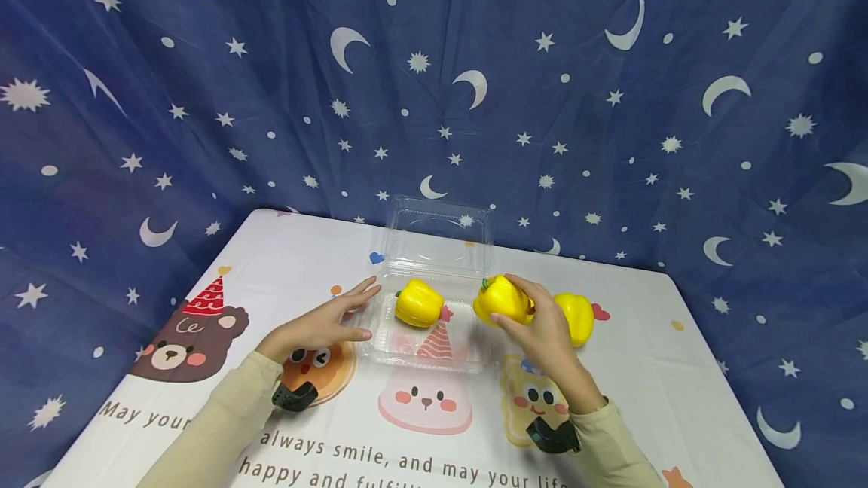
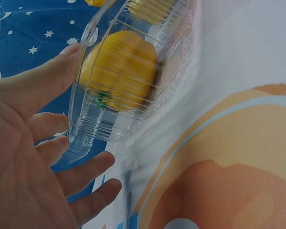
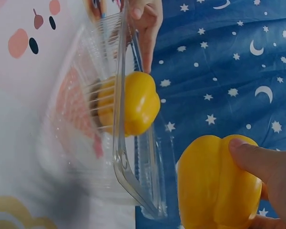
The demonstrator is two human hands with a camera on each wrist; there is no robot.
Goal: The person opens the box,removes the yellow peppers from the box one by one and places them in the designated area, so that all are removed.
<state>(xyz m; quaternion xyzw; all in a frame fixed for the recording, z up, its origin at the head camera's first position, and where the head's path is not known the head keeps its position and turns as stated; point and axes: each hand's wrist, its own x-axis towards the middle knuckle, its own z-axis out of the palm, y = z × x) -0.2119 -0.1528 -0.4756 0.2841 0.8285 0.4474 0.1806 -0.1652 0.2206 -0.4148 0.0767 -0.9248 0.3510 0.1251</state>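
A clear plastic clamshell box (image 1: 468, 356) lies on the table with its lid (image 1: 441, 236) folded back. Inside, toward its left, rests one yellow bell pepper (image 1: 419, 303), also visible through the ribbed wall in the left wrist view. My right hand (image 1: 545, 326) grips another yellow bell pepper (image 3: 217, 183) between thumb and fingers, over the right side of the box. Beside the box's left rim, my left hand (image 1: 325, 322) has loosely spread fingers; whether the fingertips touch the plastic I cannot tell. A further yellow bell pepper (image 1: 576, 318) sits on the table, right of my right hand.
A white tablecloth (image 1: 651, 398) printed with cartoon figures and lettering covers the table. Behind it hangs a dark blue curtain (image 1: 529, 172) with moons and stars, close to the box's lid. A bit of yellow shows behind the held pepper; what it belongs to is hidden.
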